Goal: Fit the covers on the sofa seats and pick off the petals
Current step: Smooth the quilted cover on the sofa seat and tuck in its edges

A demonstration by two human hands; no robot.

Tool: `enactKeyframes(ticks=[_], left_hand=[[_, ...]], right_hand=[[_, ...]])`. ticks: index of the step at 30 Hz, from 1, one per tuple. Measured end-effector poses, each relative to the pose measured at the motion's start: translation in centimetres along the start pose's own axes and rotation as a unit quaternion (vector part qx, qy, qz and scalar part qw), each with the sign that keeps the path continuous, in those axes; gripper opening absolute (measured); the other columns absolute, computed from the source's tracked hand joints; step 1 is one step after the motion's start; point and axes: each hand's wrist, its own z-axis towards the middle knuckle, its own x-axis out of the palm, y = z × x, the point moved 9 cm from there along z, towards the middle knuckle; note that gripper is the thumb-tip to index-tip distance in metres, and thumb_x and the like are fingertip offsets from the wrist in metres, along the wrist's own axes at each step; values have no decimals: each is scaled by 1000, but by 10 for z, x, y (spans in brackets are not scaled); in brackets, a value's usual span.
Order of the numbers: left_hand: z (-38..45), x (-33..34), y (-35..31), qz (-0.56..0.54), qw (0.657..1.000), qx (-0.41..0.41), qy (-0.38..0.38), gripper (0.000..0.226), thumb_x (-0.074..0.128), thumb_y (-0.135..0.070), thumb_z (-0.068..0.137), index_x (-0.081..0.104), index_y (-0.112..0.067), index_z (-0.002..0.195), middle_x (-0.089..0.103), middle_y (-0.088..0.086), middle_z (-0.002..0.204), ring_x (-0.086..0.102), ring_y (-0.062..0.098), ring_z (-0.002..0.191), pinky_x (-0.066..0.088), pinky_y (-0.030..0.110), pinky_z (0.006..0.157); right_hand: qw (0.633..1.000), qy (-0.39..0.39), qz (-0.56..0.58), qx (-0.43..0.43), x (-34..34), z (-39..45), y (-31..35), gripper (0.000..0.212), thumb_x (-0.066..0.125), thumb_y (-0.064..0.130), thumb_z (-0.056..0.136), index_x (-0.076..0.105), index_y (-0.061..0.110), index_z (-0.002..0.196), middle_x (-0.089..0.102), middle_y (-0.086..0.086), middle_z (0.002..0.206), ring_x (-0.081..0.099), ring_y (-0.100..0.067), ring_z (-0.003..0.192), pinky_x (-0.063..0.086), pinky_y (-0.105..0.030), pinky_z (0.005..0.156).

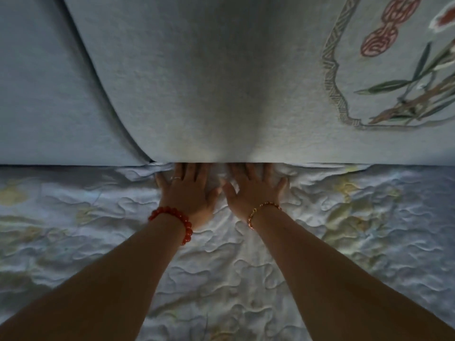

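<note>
A quilted pale-blue seat cover (103, 242) with faint yellow flowers lies over the sofa seat and fills the lower half of the view. My left hand (188, 190) and my right hand (253, 191) lie flat on it side by side, fingers spread. Their fingertips are pushed into the crease where the seat meets the grey back cushion (209, 82), so the tips are hidden. The cover is wrinkled around both hands. Neither hand holds anything. No petals show.
A second grey back cushion (37, 94) stands at the left, with a dark seam between the two. An embroidered panel with red shapes and green leaves (394, 70) covers the cushion's upper right. Beaded bracelets sit on both wrists.
</note>
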Motion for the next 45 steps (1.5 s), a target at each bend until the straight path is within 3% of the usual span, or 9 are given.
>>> enactKeyframes(ticks=[6, 10, 13, 16, 21, 25, 37, 40, 45], left_hand=[[27, -10, 7, 21, 999, 15, -47, 68, 14, -66, 87, 29, -24, 139, 42, 4, 142, 39, 34, 129, 19, 69, 103], [24, -11, 5, 25, 999, 9, -35, 73, 10, -66, 82, 36, -23, 135, 46, 6, 139, 40, 36, 127, 23, 67, 101], [10, -18, -7, 7, 997, -69, -21, 61, 26, -55, 89, 37, -17, 136, 44, 16, 140, 36, 40, 129, 21, 68, 103], [-2, -21, -44, -13, 993, -117, -4, 59, 38, -37, 91, 28, -4, 140, 33, 25, 144, 27, 41, 135, 22, 62, 107], [-7, -22, -144, -32, 998, 49, -15, 69, 31, -39, 97, 1, -4, 148, 5, 17, 157, 5, 31, 144, 9, 52, 116], [0, -14, -203, -25, 984, 176, -15, 71, 34, -41, 95, 0, -10, 149, 0, 8, 158, 2, 26, 145, 10, 49, 116], [43, 5, -219, 26, 989, 143, 23, 105, 38, -75, 76, -8, -15, 148, -6, 4, 157, 0, 31, 144, 2, 66, 109], [49, 10, -215, 11, 989, 139, 40, 100, 32, -76, 78, -10, -18, 148, -10, 1, 157, -5, 28, 144, -2, 65, 110], [9, 1, -215, -19, 990, 131, -41, 69, 28, -51, 94, -4, -25, 149, -8, 0, 158, -10, 26, 145, -2, 70, 107]], right_hand=[[999, -25, -22, -12, -9, 27, 4, 51, 18, 60, 93, 14, 48, 142, 11, 14, 156, -6, -35, 143, -12, -75, 100], [998, -41, 37, -38, -12, 23, 1, 43, 24, 50, 95, 35, 46, 135, 30, 11, 150, 8, -30, 142, -10, -71, 104], [966, -189, 148, -92, -44, -8, -19, 44, 28, 38, 86, 65, 27, 108, 67, 1, 115, 51, -25, 118, 30, -51, 107], [945, -292, 131, -70, -59, -35, -64, 34, 38, 27, 79, 67, 14, 91, 68, -9, 100, 62, -32, 94, 51, -38, 79], [940, -324, 23, 101, -72, -46, -138, 43, 46, 28, 77, 58, 9, 114, 56, -16, 119, 52, -36, 109, 40, -43, 95], [965, -201, 28, 168, -66, -28, -188, 60, 42, 38, 93, 31, 4, 141, 27, -13, 152, 19, -27, 142, 20, -45, 114], [992, 19, 11, 124, -53, 22, -226, 87, 30, 86, 69, 21, 42, 144, -4, 16, 157, -15, -16, 145, -8, -75, 102], [988, 46, 4, 147, -53, 23, -225, 84, 29, 83, 74, 18, 41, 145, -7, 15, 157, -18, -18, 144, -9, -75, 101], [975, -78, 74, 195, -54, -11, -199, 63, 38, 47, 94, 10, 34, 148, -5, 8, 159, -16, -25, 145, 1, -79, 100]])
